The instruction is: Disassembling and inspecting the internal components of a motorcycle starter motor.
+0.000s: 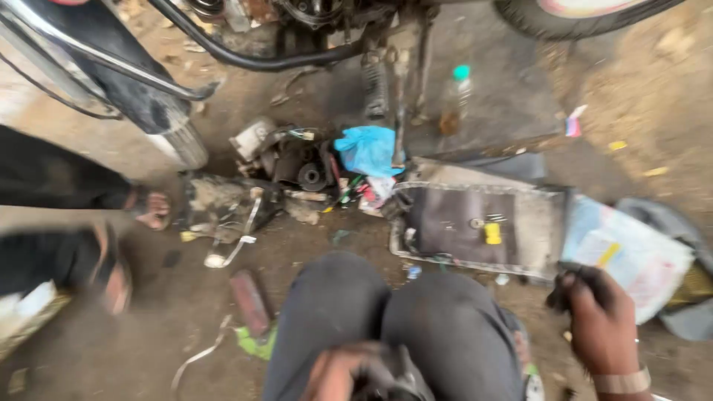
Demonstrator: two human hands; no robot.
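A person crouched on a dirt floor, knees in dark trousers drawn up. The left hand (338, 375) sat low by the knees, curled around a dark metal part (390, 379), blurred and greasy-looking; its shape was hard to make out. The right hand (594, 319), grimy and wearing a wrist bangle, hovered with fingers loosely bent near the corner of a shallow metal tray (546, 223); whether it gripped anything could not be told. The hands were well apart. A small yellow piece (492, 233) lay in the tray on a dark cloth. Beyond lay a blue plastic bag (368, 148), a heap of engine parts (297, 163), a plastic bottle (457, 96) and a motorcycle tyre (579, 15). Another person's sandalled feet (152, 209) stood at the left.
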